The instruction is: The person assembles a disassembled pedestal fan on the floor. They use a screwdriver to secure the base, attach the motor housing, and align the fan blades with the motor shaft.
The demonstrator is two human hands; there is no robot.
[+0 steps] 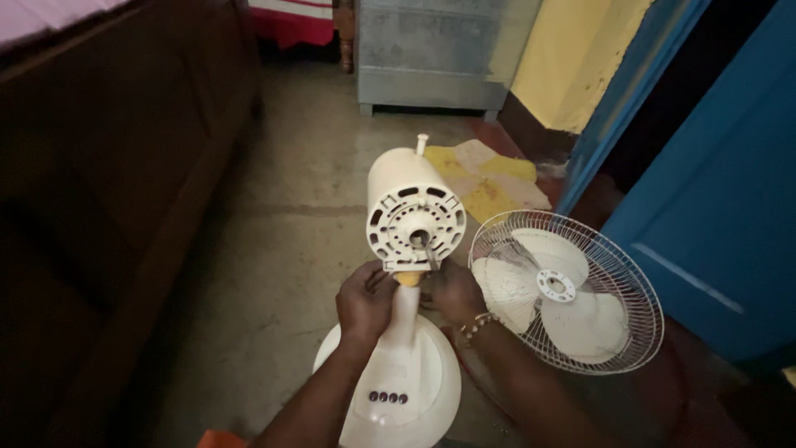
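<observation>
A cream table fan stands on the floor with its guard and blades taken off. Its motor housing [412, 209] faces me, showing a round slotted front plate and the bare shaft. My left hand [366, 300] grips the fan's neck [404, 309] just under the housing from the left. My right hand [452, 290], with a bead bracelet on the wrist, holds the same joint from the right. The round base [431, 373] with several dark buttons sits below my hands.
The wire guard with the white blades inside [566, 292] leans at the right, against a blue door [713, 216]. A dark wooden bed frame [108, 182] runs along the left. A grey metal cabinet [431, 54] and a yellow cloth [489, 176] lie beyond.
</observation>
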